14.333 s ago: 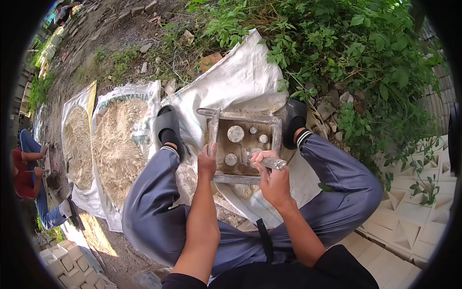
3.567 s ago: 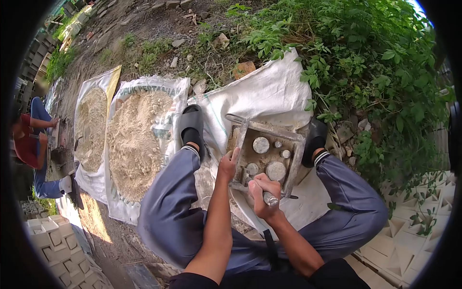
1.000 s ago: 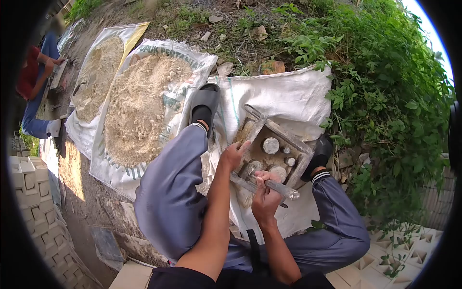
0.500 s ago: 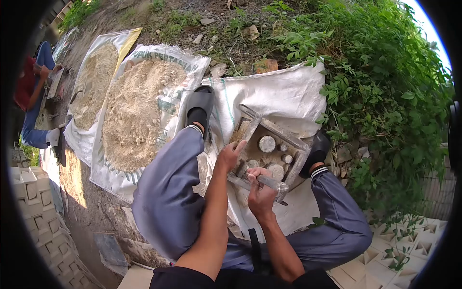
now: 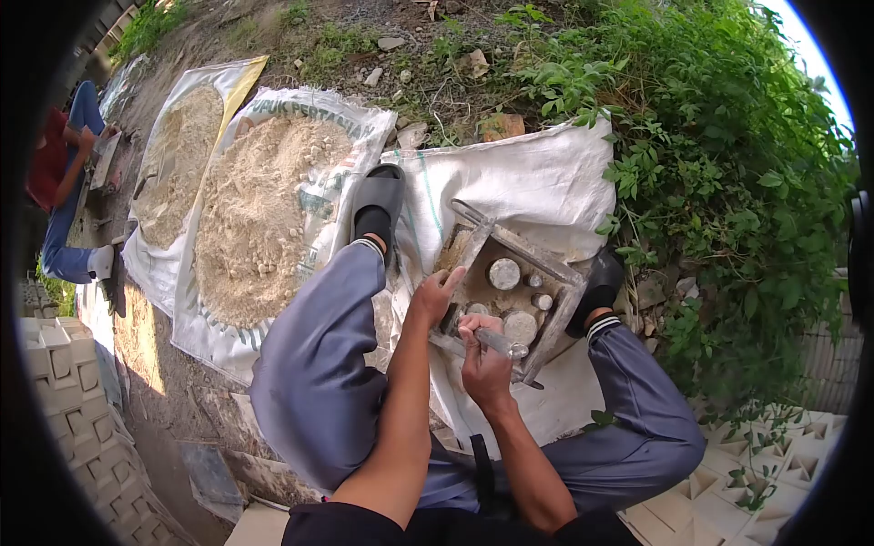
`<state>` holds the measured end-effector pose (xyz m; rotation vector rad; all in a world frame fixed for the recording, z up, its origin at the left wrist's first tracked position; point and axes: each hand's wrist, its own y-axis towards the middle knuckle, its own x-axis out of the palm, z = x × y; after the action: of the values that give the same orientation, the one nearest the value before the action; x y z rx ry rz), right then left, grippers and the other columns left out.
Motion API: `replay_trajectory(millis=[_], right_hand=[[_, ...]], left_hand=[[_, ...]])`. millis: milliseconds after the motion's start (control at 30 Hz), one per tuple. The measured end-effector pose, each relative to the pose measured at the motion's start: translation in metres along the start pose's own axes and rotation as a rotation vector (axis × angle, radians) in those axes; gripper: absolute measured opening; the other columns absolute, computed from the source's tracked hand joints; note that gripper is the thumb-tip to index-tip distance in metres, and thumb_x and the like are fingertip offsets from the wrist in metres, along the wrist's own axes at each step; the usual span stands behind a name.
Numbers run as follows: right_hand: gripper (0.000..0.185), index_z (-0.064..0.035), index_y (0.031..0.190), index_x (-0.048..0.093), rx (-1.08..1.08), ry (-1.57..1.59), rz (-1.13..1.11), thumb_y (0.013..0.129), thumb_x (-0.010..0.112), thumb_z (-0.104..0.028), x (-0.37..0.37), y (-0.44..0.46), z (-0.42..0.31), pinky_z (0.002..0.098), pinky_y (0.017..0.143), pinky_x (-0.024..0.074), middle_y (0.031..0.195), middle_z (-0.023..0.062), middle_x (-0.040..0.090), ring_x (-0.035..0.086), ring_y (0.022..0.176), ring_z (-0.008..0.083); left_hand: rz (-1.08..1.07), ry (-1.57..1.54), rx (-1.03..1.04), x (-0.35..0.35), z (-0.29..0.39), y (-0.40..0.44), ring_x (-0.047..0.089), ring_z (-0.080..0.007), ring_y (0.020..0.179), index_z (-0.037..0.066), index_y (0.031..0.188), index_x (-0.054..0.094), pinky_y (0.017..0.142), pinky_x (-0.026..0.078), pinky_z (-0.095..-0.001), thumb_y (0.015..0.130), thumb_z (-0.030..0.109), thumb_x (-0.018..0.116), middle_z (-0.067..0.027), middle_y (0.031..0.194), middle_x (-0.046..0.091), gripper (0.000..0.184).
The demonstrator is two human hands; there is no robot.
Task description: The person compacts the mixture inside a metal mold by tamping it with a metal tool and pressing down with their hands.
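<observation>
A square wooden frame (image 5: 528,255) with projecting side bars lies on a white woven sack (image 5: 546,173) between my feet. Inside it are sand and several round pale pieces, the largest being one disc (image 5: 504,274) near the top and another (image 5: 520,327) lower down. My left hand (image 5: 435,298) grips the frame's left bar, with the thumb along its top. In my right fist (image 5: 486,362) is a short grey rod (image 5: 499,342), held over the frame's lower part. The rod's rounded end points right and partly covers the contents beneath.
To the left, two sacks carry heaps of sandy material (image 5: 259,218) (image 5: 182,155). Another person (image 5: 68,182) sits at the far left, hands on a similar frame. Leafy plants (image 5: 728,182) crowd the right side. Pale moulded blocks (image 5: 68,391) are stacked at lower left.
The rod's rounded end has moved left and slightly up, and my right hand has shifted a little left with it. My left hand stays on the frame's bar.
</observation>
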<state>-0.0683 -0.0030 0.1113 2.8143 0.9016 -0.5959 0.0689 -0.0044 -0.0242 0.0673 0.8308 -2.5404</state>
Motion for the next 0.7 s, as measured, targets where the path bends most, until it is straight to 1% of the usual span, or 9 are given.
replay_trajectory(millis=[67, 133, 233, 300, 367, 433, 500, 533, 700], right_hand=[[0.003, 0.0006, 0.099, 0.051, 0.056, 0.015, -0.031, 0.097, 0.052, -0.002, 0.003, -0.001, -0.008, 0.0332, 0.086, 0.0485, 0.100, 0.0135, 0.058, 0.059, 0.091, 0.0207], [0.003, 0.0013, 0.097, 0.052, -0.019, 0.132, 0.119, 0.096, 0.054, -0.002, 0.008, -0.014, -0.007, 0.0329, 0.083, 0.0480, 0.099, 0.0129, 0.058, 0.060, 0.091, 0.0206], [0.005, 0.0017, 0.098, 0.051, -0.035, 0.029, -0.011, 0.096, 0.054, -0.002, 0.007, -0.004, 0.005, 0.0350, 0.088, 0.0486, 0.098, 0.0127, 0.058, 0.060, 0.095, 0.0211], [0.005, 0.0016, 0.098, 0.051, -0.018, 0.046, 0.017, 0.096, 0.054, -0.002, 0.004, -0.004, 0.001, 0.0359, 0.090, 0.0486, 0.097, 0.0133, 0.059, 0.060, 0.097, 0.0218], [0.006, 0.0002, 0.100, 0.055, -0.031, 0.309, 0.243, 0.094, 0.056, 0.000, 0.008, -0.003, 0.000, 0.0318, 0.082, 0.0494, 0.097, 0.0133, 0.062, 0.062, 0.090, 0.0210], [0.005, 0.0014, 0.099, 0.055, -0.024, 0.276, 0.229, 0.094, 0.056, 0.001, 0.009, -0.008, 0.007, 0.0331, 0.083, 0.0497, 0.098, 0.0135, 0.061, 0.063, 0.091, 0.0226], [0.004, 0.0010, 0.099, 0.053, -0.065, 0.005, 0.039, 0.096, 0.054, -0.003, 0.008, 0.000, 0.014, 0.0358, 0.087, 0.0504, 0.097, 0.0135, 0.061, 0.062, 0.094, 0.0229], [0.006, 0.0017, 0.102, 0.047, 0.000, 0.059, 0.015, 0.097, 0.051, 0.000, 0.006, 0.002, 0.009, 0.0374, 0.093, 0.0487, 0.098, 0.0141, 0.058, 0.060, 0.098, 0.0224], [0.006, 0.0025, 0.098, 0.050, -0.015, 0.255, 0.197, 0.096, 0.054, -0.001, 0.015, -0.011, 0.008, 0.0333, 0.088, 0.0489, 0.099, 0.0140, 0.060, 0.060, 0.097, 0.0205]], left_hand=[[0.009, 0.014, 0.006, 0.002, -0.005, 0.004, 0.061, -0.0397, 0.107, -0.003, 0.112, 0.065, 0.093, 0.045, -0.0410, 0.090, 0.064, 0.048, -0.0280, 0.107, 0.065, 0.073], [0.023, 0.022, -0.007, 0.003, -0.014, 0.006, 0.062, -0.0396, 0.106, -0.003, 0.112, 0.065, 0.092, 0.045, -0.0411, 0.090, 0.064, 0.049, -0.0277, 0.107, 0.065, 0.073], [0.083, 0.050, 0.041, 0.007, -0.012, 0.009, 0.062, -0.0402, 0.105, -0.003, 0.111, 0.065, 0.092, 0.045, -0.0419, 0.090, 0.064, 0.048, -0.0278, 0.106, 0.065, 0.072], [0.005, 0.010, 0.010, 0.002, -0.008, 0.005, 0.062, -0.0407, 0.105, -0.003, 0.109, 0.066, 0.091, 0.045, -0.0423, 0.090, 0.064, 0.048, -0.0285, 0.105, 0.065, 0.072], [0.018, 0.035, 0.000, -0.002, -0.002, 0.005, 0.062, -0.0405, 0.104, -0.003, 0.108, 0.066, 0.091, 0.045, -0.0421, 0.090, 0.064, 0.048, -0.0287, 0.104, 0.065, 0.072], [0.012, 0.052, -0.029, 0.001, -0.008, -0.002, 0.062, -0.0402, 0.103, -0.003, 0.107, 0.066, 0.090, 0.045, -0.0419, 0.090, 0.064, 0.048, -0.0289, 0.103, 0.065, 0.072], [0.008, 0.005, 0.024, 0.000, -0.003, 0.002, 0.062, -0.0404, 0.101, -0.004, 0.105, 0.066, 0.090, 0.045, -0.0418, 0.091, 0.064, 0.048, -0.0290, 0.102, 0.065, 0.072], [0.008, 0.019, 0.006, 0.001, -0.002, 0.001, 0.062, -0.0413, 0.100, -0.004, 0.104, 0.066, 0.089, 0.045, -0.0423, 0.091, 0.063, 0.048, -0.0287, 0.100, 0.065, 0.071], [0.049, 0.059, 0.022, 0.003, -0.012, -0.002, 0.062, -0.0415, 0.099, -0.004, 0.102, 0.066, 0.088, 0.045, -0.0428, 0.091, 0.064, 0.048, -0.0291, 0.099, 0.065, 0.071]])
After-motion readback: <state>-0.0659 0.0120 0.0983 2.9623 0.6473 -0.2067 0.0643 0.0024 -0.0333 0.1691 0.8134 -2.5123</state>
